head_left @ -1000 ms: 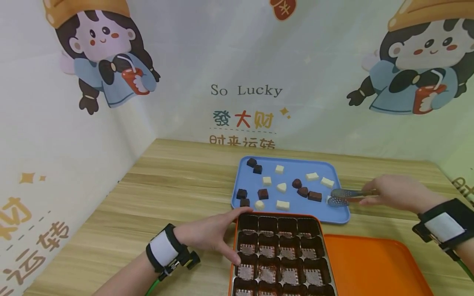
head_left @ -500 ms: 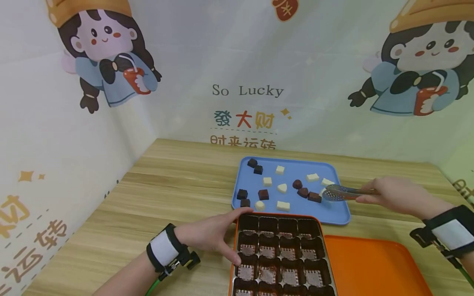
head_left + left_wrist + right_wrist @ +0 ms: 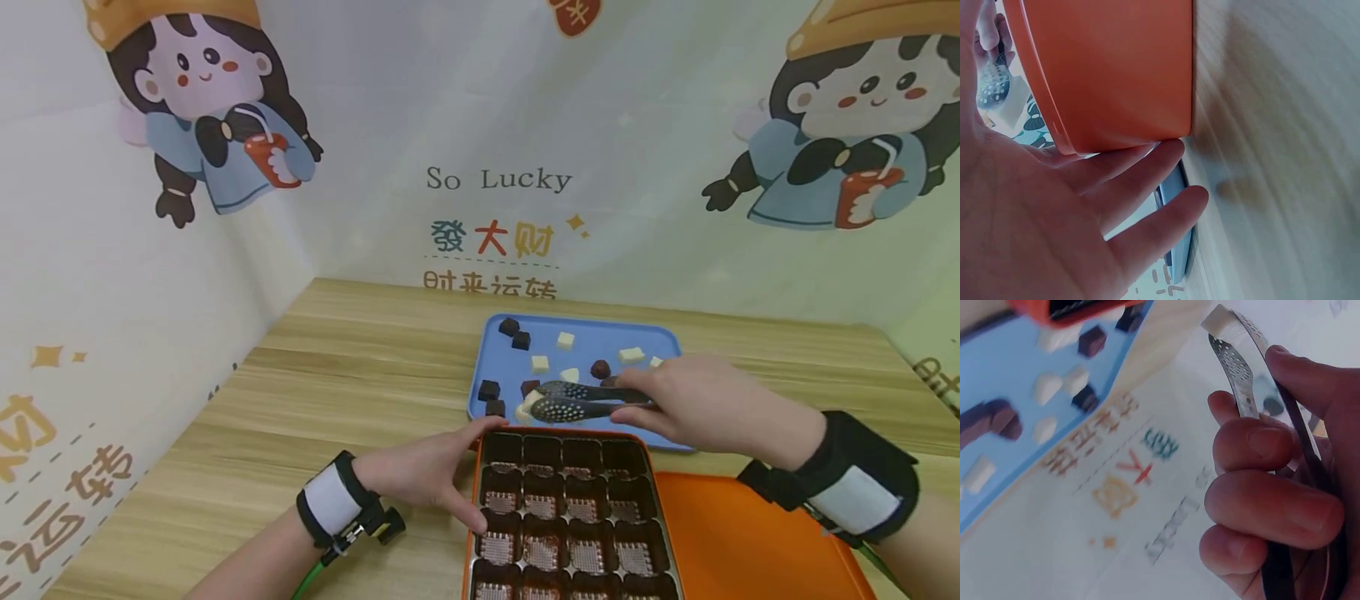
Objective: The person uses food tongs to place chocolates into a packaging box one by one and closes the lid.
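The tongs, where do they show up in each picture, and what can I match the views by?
Head: tongs right of and below centre, over the blue tray.
Left wrist: tongs, partly visible, near the left edge, upper half.
Right wrist: tongs at upper right, running down through the right hand.
Shared landmark: the orange-walled box.

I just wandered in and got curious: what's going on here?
Someone's right hand holds metal tongs, whose tips pinch a small white piece. The tongs appear raised over a blue tray, where other white pieces and dark brown pieces lie. The left hand touches the side of an orange box with a dark, compartmented insert. The pinched piece isn't in a compartment yet.
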A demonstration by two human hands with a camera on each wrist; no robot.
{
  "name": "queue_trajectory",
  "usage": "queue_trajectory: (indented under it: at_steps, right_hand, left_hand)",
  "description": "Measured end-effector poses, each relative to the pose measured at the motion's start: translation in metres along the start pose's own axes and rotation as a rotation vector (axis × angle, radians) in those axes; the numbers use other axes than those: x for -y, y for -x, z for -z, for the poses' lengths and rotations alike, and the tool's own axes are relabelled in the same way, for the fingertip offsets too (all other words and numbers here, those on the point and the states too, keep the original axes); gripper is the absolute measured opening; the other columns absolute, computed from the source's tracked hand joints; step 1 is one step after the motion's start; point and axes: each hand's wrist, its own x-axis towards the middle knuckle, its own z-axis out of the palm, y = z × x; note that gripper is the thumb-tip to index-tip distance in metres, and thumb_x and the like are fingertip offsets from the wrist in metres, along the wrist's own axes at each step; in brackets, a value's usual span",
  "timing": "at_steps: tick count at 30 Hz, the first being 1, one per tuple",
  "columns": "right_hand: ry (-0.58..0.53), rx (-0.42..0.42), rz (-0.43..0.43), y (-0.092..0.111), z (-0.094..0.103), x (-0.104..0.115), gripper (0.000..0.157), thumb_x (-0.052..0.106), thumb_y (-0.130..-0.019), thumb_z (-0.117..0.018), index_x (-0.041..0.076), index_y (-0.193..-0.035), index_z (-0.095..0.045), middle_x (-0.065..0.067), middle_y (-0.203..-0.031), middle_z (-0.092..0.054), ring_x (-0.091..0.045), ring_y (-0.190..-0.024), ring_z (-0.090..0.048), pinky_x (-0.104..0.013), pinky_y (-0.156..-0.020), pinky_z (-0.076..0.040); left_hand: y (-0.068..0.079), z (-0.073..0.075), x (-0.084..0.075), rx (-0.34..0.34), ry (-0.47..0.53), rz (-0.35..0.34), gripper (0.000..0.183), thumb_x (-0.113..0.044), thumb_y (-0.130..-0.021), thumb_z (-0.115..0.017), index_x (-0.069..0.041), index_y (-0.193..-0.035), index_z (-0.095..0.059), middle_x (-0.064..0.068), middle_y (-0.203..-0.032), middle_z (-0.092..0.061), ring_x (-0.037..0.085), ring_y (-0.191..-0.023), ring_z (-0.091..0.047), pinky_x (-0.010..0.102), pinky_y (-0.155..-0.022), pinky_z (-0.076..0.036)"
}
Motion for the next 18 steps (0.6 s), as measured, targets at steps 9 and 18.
queue_trajectory:
  at_steps: [9, 18]
  right_hand:
    - [0.097, 0.107, 0.125, -0.034, -0.013, 0.035, 0.029, 0.045, -0.09, -0.048, 0.019, -0.077, -0.045, 0.008, -0.049, -0.029, -0.006, -0.041, -0.029, -0.023, -0.04, -0.022]
    - [0.203, 0.131, 0.122, -0.05, -0.005, 0.048, 0.027, 0.039, -0.087, -0.056, 0.018, -0.073, -0.049, 0.005, -0.053, -0.033, -0.009, -0.046, -0.032, -0.025, -0.045, -0.025]
  left_hand:
    - [-0.001, -0.002, 0.003, -0.01, -0.001, -0.033, 0.11, -0.05, -0.065, -0.074, -0.018, -0.145, -0.006, 0.004, -0.141, -0.032, 0.014, -0.128, -0.027, 0.032, -0.102, -0.022]
    - [-0.003, 0.0, 0.005, -0.007, 0.008, -0.039, 0.112, -0.05, -0.066, -0.074, -0.013, -0.145, -0.004, 0.006, -0.144, -0.028, 0.016, -0.13, -0.024, 0.033, -0.103, -0.021]
